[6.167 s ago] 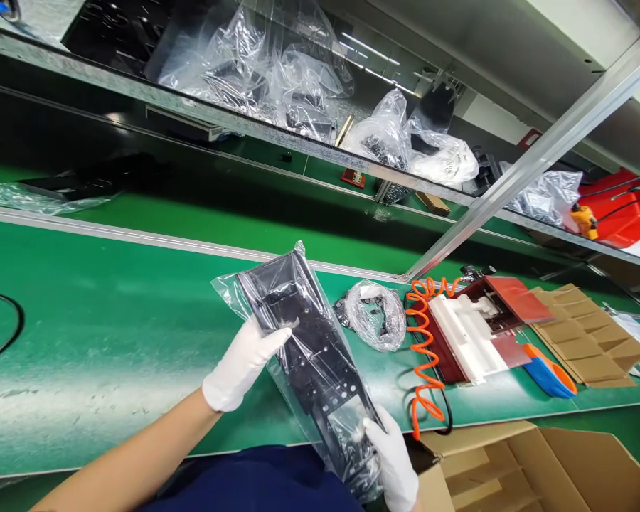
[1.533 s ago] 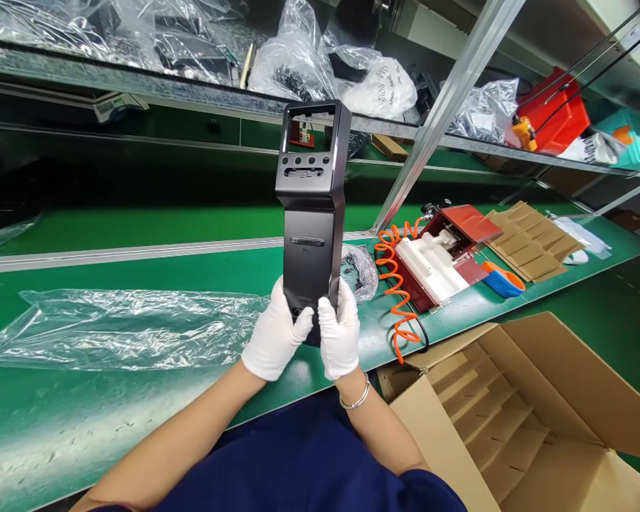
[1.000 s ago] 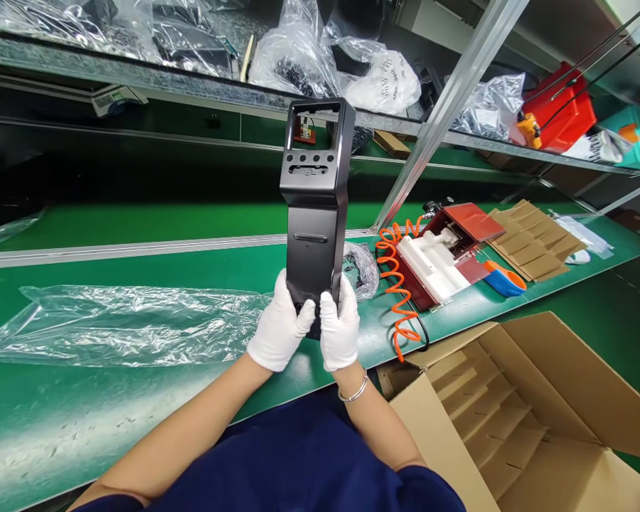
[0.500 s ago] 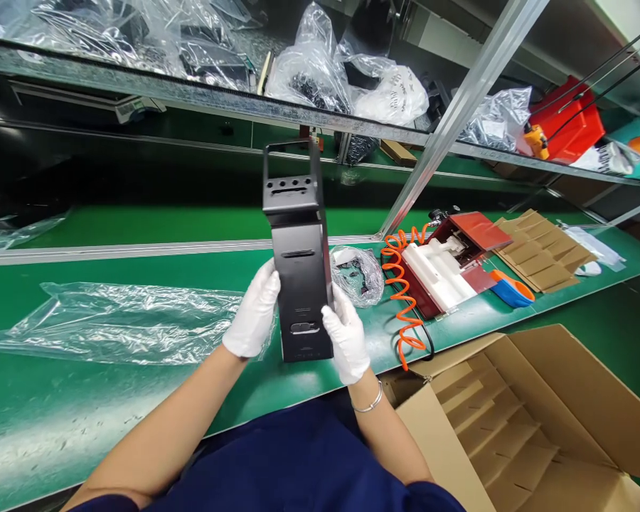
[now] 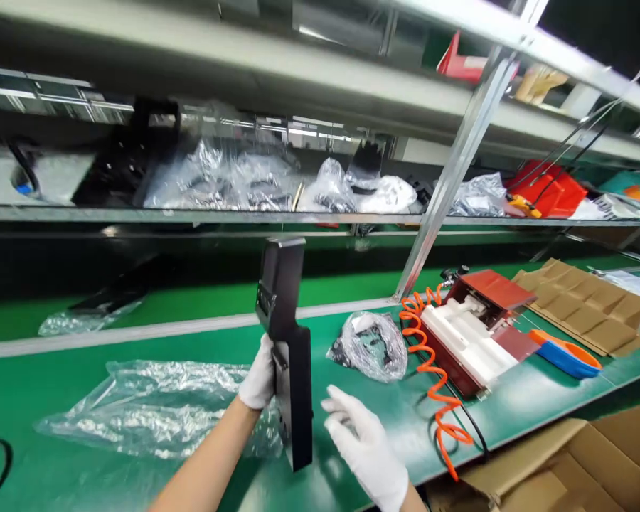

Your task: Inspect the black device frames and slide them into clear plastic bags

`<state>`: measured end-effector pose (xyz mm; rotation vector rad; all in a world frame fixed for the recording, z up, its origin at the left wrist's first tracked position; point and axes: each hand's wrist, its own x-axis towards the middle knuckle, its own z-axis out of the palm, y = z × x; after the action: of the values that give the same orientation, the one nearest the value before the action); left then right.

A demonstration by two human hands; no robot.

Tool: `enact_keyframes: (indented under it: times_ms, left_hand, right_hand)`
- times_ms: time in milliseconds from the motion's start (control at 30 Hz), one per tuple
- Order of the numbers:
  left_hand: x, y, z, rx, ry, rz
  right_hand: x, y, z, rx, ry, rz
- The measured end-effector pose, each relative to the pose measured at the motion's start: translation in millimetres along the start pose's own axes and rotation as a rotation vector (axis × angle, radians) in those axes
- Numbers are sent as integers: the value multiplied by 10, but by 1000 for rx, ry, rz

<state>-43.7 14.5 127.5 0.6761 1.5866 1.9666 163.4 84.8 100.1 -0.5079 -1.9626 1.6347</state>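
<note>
Two gloved hands worked above the green bench [image 5: 112, 491]. Left hand [image 5: 259, 373] gripped the black housing [image 5: 288, 355] approx. mid-length, fingers wrapped round its edge, holding it upright & edge-on over the bench. Right hand [image 5: 363, 449] hung just right of the housing, fingers spread, not touching it. Empty clear bag [image 5: 154, 409] lay left of the housing; small parts bag [image 5: 373, 345] & orange coiled hose [image 5: 432, 377] lay to its right.

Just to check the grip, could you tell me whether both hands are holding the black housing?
No, only the left hand grips the black housing; the right hand is open beside it, fingers spread, not touching.
</note>
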Motion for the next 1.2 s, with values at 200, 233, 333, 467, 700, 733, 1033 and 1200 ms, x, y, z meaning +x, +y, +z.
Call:
enact_keyframes:
  times_ms: [200, 233, 333, 467, 700, 733, 1033, 1200]
  left_hand:
    - [98, 344, -296, 505, -134, 298]
    - [94, 395, -304, 607, -188, 318]
    - [56, 491, -225, 959, -294, 409]
    - [-84, 491, 70, 1331, -489, 499]
    - [-242, 480, 186, 1574, -599, 556]
    - [-217, 494, 92, 1556, -547, 575]
    - [-194, 316, -584, 853, 102, 79]
    - [-313, 198, -322, 471, -26, -122]
  right_hand:
    - [69, -67, -515, 193, 300, 19]
    - [55, -113, -598, 218, 346, -9]
    - [18, -262, -798, 172, 525, -146]
    - [82, -317, -897, -36, 610, -302]
    - [66, -8, -1072, 255, 763, -211]
    - [26, 22, -1149, 275, 796, -203]
    - [-107, 72, -1444, 396, 890, -144]
    - [-9, 40, -1136, 328, 875, -158]
